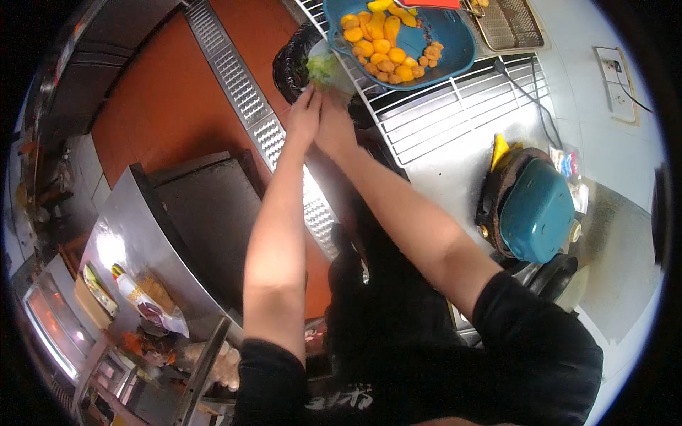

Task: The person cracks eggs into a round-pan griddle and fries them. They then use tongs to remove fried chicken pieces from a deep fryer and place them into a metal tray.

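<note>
Grip: left hand (pixel 305 115) and right hand (pixel 334 126) come together, fingertips at the near end of a green leafy clump (pixel 324 69). Looks like it's pinched between them, but it's blurry, so I honestly can't tell which hand has it or how tightly.
Leafy clump's spot: just past the fingertips on the far side, in the gap between a black plastic bag (pixel 288 69) on the left and the edge of a white wire rack (pixel 377 117) on the right. Over the bag or in its mouth? Can't say.
Key relation: the clump lies straight far of the grip, a hair right of the left fingertips. Neither hand is clearly nearer, they're basically level.
Leaf direction: the loose, frilly end points far, away from the body. Long axis seems to run near to far, roughly in line with the forearms, though it's a stubby shape and the blur doesn't help.
Blue tub: sits on the rack (pixel 457 39), far and right of the hands, with yellow-orange pieces (pixel 380 47) in it.
Drain grate: metal strip (pixel 245 99) in the reddish floor (pixel 163 92), left of the hands.
</note>
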A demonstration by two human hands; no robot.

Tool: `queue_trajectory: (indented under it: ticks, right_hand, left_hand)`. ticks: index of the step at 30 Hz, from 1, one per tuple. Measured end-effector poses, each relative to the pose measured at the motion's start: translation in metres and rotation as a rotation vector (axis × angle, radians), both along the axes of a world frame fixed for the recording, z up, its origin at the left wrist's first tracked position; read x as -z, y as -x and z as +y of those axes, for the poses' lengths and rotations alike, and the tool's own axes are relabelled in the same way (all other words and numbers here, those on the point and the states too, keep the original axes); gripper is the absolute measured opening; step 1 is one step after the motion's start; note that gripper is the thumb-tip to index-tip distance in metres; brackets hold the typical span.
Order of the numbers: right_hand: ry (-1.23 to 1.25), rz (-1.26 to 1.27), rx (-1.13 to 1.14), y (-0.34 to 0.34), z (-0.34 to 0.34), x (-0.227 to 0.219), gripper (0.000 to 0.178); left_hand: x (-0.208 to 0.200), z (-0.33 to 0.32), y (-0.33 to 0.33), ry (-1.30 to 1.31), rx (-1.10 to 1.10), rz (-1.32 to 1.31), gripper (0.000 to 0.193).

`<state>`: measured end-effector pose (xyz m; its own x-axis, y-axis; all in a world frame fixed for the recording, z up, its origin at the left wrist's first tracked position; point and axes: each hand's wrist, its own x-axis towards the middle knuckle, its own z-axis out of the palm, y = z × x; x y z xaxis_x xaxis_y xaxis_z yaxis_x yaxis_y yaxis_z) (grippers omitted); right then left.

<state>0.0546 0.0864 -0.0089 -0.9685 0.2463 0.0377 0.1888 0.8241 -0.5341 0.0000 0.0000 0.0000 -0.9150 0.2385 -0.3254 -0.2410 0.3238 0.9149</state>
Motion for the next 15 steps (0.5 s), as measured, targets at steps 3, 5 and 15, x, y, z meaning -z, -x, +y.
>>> queue_trajectory:
  ticks: [3,5,15]
  right_hand:
    - [0.385,-0.324,0.036,-0.07,0.011,-0.006,0.035]
    - [0.51,-0.394,0.155,-0.124,0.021,-0.022,0.028]
    - [0.723,-0.341,-0.253,-0.345,0.119,-0.225,0.03]
  left_hand:
    - [0.032,-0.006,-0.086,-0.001,-0.173,-0.102,0.042]
    - [0.041,-0.009,-0.152,-0.175,-0.337,-0.561,0.036]
    - [-0.069,0.019,-0.444,-0.266,0.171,-0.804,0.039]
